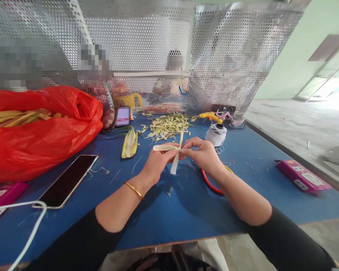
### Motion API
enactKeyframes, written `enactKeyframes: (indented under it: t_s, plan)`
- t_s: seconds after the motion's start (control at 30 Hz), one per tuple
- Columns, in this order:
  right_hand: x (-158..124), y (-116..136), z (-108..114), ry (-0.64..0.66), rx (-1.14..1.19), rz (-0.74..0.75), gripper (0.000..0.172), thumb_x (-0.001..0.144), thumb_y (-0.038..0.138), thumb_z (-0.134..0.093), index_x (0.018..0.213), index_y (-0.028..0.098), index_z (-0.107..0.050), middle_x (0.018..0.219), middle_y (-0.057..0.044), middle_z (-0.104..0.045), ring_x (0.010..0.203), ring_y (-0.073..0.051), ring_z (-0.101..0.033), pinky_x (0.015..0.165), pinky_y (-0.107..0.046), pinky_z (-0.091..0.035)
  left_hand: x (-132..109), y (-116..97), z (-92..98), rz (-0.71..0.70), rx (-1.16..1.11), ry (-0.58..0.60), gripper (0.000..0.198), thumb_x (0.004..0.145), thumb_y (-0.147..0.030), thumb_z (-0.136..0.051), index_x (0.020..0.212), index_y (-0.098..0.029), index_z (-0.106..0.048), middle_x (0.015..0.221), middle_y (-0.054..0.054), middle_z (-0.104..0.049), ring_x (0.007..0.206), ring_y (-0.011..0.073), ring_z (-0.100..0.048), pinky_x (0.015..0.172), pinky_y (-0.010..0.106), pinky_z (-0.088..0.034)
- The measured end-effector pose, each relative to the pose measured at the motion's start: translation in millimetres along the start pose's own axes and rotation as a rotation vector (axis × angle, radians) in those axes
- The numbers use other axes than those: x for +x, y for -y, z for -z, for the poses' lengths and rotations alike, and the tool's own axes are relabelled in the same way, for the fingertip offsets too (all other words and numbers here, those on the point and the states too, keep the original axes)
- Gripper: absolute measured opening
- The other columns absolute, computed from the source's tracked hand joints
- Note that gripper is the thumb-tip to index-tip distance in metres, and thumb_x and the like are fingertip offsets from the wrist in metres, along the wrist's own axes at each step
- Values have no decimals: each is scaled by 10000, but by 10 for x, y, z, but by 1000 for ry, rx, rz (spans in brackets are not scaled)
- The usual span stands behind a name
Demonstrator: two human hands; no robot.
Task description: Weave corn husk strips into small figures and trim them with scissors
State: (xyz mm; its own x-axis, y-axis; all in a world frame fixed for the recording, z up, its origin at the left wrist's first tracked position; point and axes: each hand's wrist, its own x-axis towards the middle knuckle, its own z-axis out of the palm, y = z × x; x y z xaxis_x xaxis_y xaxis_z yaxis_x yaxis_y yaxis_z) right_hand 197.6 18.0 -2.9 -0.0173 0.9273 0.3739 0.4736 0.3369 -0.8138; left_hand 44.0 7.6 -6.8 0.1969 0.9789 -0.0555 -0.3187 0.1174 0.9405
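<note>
My left hand [161, 160] is closed in a pinch on pale leaf strips [166, 148] that cross each other near its fingertips. One strip points left, one stands up, and one hangs toward the table. My right hand [199, 150] pinches at the crossing point, thumb and forefinger together, almost touching the left fingers. A split yellow-green husk-like leaf piece [130, 143] lies left of my hands. Beyond them is a heap of green and pale trimmings [169, 126]. A spool of white thread [216, 135] stands just past my right hand.
A red plastic bag [45, 146] of leaf stalks fills the left. Near it lie a phone [69, 180] and a white cable [31, 241]. A yellow glue gun [211, 116] lies at the back; a purple power strip [303, 177] sits right. Perforated metal sheeting [147, 45] stands behind the blue table.
</note>
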Motion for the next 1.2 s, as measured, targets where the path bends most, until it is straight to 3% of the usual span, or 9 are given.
enactKeyframes:
  t_s: [0.17,0.23,0.33,0.43,0.83,1.2]
  plan:
    - [-18,18,-5,1,-63,14,105,706,274,-688,624,214,-660,734,-13,-692,726,-192,-627,747,-361,-473,7,14,-15,-10,11,-34,173,640,-236,-735,801,-175,-718,660,21,-722,689,212,-705,751,350,-545]
    - [-38,40,-12,-42,-160,107,80,728,268,-685,668,223,-658,753,-8,-690,761,-197,-627,837,-403,-456,19,26,-20,-19,2,-51,172,631,-246,-746,788,-178,-719,661,19,-721,683,207,-702,745,346,-544]
    - [-80,71,-30,-114,-317,310,54,763,230,-670,718,251,-650,831,4,-694,887,-206,-630,1031,-473,-323,35,43,-19,-25,-22,-84,180,622,-273,-756,770,-178,-719,662,17,-719,667,193,-693,729,334,-540]
    - [-109,72,-48,-140,-405,408,75,793,220,-642,747,278,-656,868,11,-693,942,-209,-625,1080,-481,-259,42,46,-8,-16,-34,-93,197,611,-290,-765,763,-174,-719,667,20,-719,661,189,-687,733,336,-537]
    - [-84,19,-69,-147,-317,428,105,811,216,-613,740,265,-674,838,-1,-697,908,-200,-649,1080,-485,-306,16,2,2,30,-126,-56,217,567,-211,-766,772,-150,-727,689,36,-736,697,206,-709,765,332,-546]
    - [-94,32,-30,-140,-379,502,168,873,224,-560,764,263,-682,850,-9,-687,877,-184,-644,1082,-481,-298,36,23,14,25,-77,-44,301,560,-313,-817,804,-156,-737,736,50,-743,740,220,-710,789,352,-539]
